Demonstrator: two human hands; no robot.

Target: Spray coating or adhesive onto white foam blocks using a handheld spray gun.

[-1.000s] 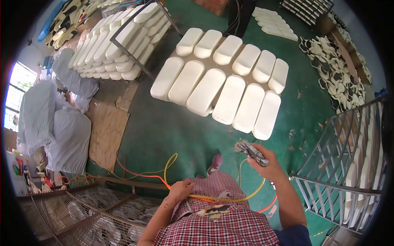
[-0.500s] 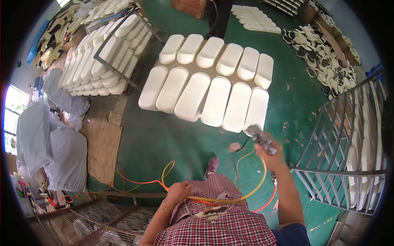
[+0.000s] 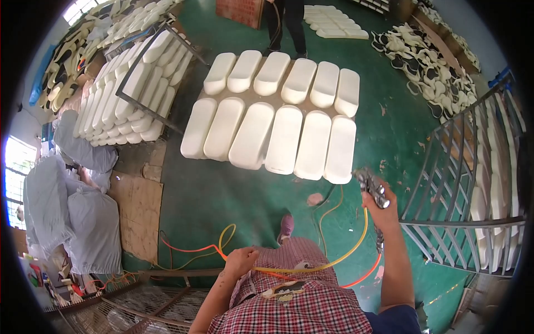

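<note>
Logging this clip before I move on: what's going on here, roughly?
A person stands on a green floor in a workshop. The right hand holds up a metal spray gun, raised toward two rows of white foam cushions laid out on the floor ahead. The left hand grips the yellow and orange hoses at waist height. A metal rack stands to the right, and another person's legs show beyond the cushions.

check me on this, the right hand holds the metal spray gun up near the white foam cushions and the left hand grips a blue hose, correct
Not quite: in the head view the hose in the left hand is yellow, not blue. The right hand does hold the metal spray gun up near the white foam cushions.
</note>
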